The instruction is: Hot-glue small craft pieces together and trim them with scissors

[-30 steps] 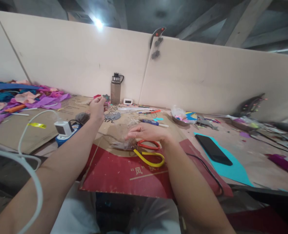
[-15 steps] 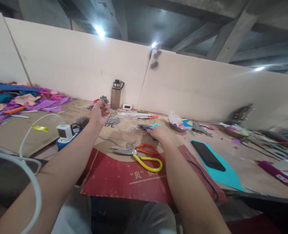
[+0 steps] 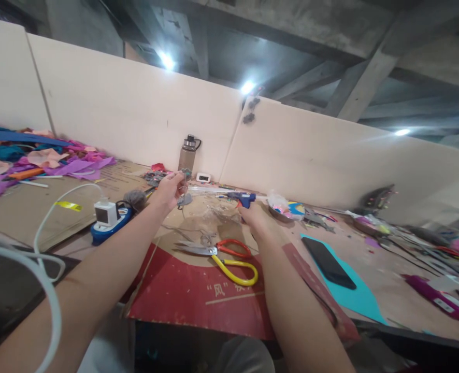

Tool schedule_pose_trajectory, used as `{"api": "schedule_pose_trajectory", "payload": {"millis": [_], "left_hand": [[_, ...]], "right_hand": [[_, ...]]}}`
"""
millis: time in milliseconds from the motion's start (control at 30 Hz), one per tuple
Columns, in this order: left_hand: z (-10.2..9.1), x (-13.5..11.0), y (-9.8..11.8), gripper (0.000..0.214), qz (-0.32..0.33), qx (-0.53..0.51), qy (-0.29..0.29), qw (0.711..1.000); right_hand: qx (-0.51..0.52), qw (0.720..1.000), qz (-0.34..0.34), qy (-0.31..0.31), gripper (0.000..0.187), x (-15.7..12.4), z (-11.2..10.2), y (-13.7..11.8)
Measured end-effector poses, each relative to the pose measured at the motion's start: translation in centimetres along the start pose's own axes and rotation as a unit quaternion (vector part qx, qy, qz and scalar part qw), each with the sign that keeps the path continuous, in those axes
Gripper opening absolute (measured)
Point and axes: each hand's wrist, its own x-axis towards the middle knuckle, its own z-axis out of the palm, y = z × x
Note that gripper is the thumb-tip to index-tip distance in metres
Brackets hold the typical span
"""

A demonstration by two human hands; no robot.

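My right hand point(image 3: 252, 213) is wrapped round the handle of a blue hot glue gun point(image 3: 245, 199), whose nozzle points left above the cardboard. Between the pinched fingers of my left hand point(image 3: 172, 189) is a small grey-green flower-shaped piece point(image 3: 186, 173), held up in front of the water bottle point(image 3: 188, 154). Closer to me, scissors point(image 3: 214, 251) with one red and one yellow handle lie on the red part of the cardboard point(image 3: 175, 300), blades to the left. A grey cut piece point(image 3: 184, 201) lies just below my left hand.
At left are a blue power strip point(image 3: 111, 226) with a white charger point(image 3: 105, 213), a looping white cable point(image 3: 51, 295) and a pile of coloured cloth point(image 3: 46, 155). A black phone point(image 3: 328, 262) rests on turquoise sheet point(image 3: 363, 295) at right, beyond it a bowl point(image 3: 282, 211).
My right hand has lifted the glue gun off the cardboard and brought it upright. My left hand has moved right and slightly lower with the flower-shaped piece. The view has shifted a little.
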Motion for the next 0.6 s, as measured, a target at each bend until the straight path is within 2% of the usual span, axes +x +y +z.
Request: {"api": "schedule_pose_trajectory", "payload": {"millis": [67, 133, 200, 233, 367, 600], "left_hand": [[0.0, -0.1, -0.1, 0.019, 0.002, 0.020, 0.003, 1.000], [-0.1, -0.2, -0.1, 0.020, -0.003, 0.035, 0.002, 0.999], [0.0, -0.3, -0.3, 0.022, -0.010, 0.045, 0.004, 0.999], [0.0, -0.3, -0.3, 0.022, -0.012, 0.051, 0.004, 0.999], [0.0, -0.3, -0.7, 0.022, -0.018, 0.081, 0.002, 0.997], [0.0, -0.3, -1.0, 0.023, -0.030, 0.121, -0.003, 0.992]], "right_hand": [[0.095, 0.995, 0.024, 0.007, 0.021, 0.2, 0.5, -1.0], [0.229, 0.973, 0.027, -0.002, 0.030, 0.0, 0.8, -2.4], [0.326, 0.945, 0.001, -0.030, 0.034, -0.7, 0.7, -3.9], [0.342, 0.938, -0.019, -0.048, 0.032, -1.1, 0.6, -4.6], [0.302, 0.946, -0.071, -0.091, 0.021, -2.6, 0.1, -6.4], [0.298, 0.935, -0.149, -0.118, 0.023, -2.9, 0.8, -6.5]]}}
